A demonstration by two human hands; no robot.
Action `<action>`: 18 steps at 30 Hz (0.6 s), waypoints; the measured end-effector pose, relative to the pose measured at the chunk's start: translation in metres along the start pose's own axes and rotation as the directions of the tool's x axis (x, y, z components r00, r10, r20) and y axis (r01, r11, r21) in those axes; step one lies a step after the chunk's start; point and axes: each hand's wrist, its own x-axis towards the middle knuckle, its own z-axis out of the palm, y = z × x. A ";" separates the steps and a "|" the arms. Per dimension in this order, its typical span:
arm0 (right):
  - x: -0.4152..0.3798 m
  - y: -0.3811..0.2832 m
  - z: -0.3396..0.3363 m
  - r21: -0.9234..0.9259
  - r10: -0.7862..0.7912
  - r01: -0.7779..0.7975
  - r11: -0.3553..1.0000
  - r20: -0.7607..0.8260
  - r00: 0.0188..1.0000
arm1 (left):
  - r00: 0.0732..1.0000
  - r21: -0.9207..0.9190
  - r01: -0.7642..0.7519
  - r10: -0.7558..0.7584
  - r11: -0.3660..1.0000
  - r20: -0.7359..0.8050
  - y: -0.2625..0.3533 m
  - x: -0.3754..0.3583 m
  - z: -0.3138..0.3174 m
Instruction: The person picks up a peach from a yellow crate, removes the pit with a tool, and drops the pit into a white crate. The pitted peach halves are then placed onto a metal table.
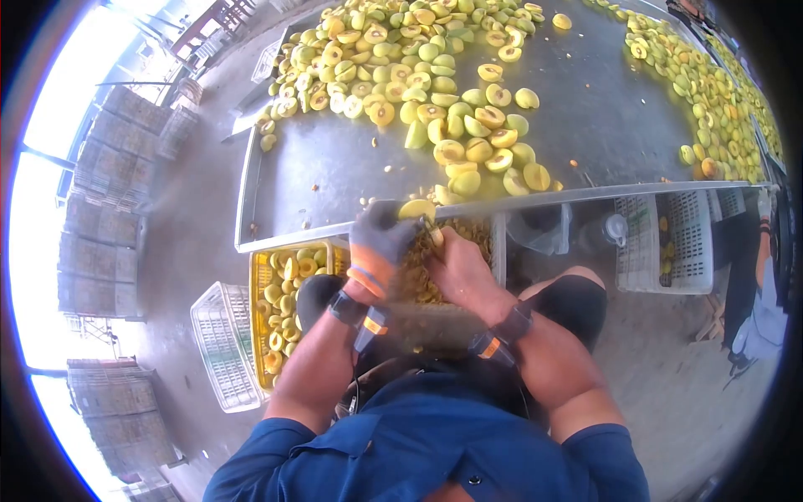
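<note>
My left hand (378, 243), in a grey and orange glove, is closed around a yellow-green peach half (416, 209) just over the near edge of the metal table. My bare right hand (462, 266) grips a small hand tool (436, 235) with a pale handle; its tip meets the fruit, and its exact shape is hard to make out. Below both hands, a crate of brown pits and scraps (468, 230) sits between my knees. On the table ahead lies a large heap of peach halves (401, 63), many with brown centres showing.
A yellow crate (258, 289) of peach halves stands left of my knee, beside a white basket (219, 335). More fruit (698, 100) lines the table's right side. White crates (665, 251) and a clear plastic bag (539, 230) are under the table. Another person's arm (763, 243) shows far right.
</note>
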 end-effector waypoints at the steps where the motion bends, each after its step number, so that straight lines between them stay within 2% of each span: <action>1: -0.002 0.002 0.002 0.005 -0.019 0.019 1.000 -0.020 1.000 | 0.999 0.003 -0.032 0.032 0.999 -0.035 -0.007 -0.003 0.002; 5: -0.008 0.005 0.005 0.016 -0.058 0.059 0.998 -0.072 0.996 | 0.984 0.036 -0.071 0.076 0.997 -0.163 -0.008 -0.018 0.013; 9: -0.007 0.009 0.005 -0.002 -0.040 0.039 0.999 -0.073 0.997 | 0.974 0.027 -0.093 0.096 0.995 -0.207 -0.012 -0.020 0.018; 12: -0.003 0.022 0.016 0.229 -0.174 0.166 0.959 0.018 0.985 | 0.967 0.086 -0.113 0.129 0.990 -0.218 -0.018 -0.021 0.020; 14: 0.001 0.019 0.008 0.320 -0.176 0.118 0.940 0.158 0.972 | 0.970 0.120 -0.116 0.138 0.986 -0.200 -0.018 -0.021 0.017; 15: 0.002 0.016 0.003 0.360 -0.179 0.089 0.929 0.225 0.958 | 0.981 0.033 -0.080 0.085 0.996 -0.176 -0.017 -0.020 0.016; 17: 0.000 0.007 -0.003 0.373 0.013 -0.125 0.919 0.290 0.957 | 0.992 -0.142 0.002 -0.020 0.990 -0.127 -0.006 -0.023 0.015; 18: 0.000 0.003 -0.004 0.373 0.106 -0.231 0.899 0.325 0.940 | 0.981 -0.012 -0.167 0.165 0.986 -0.102 -0.016 -0.018 0.009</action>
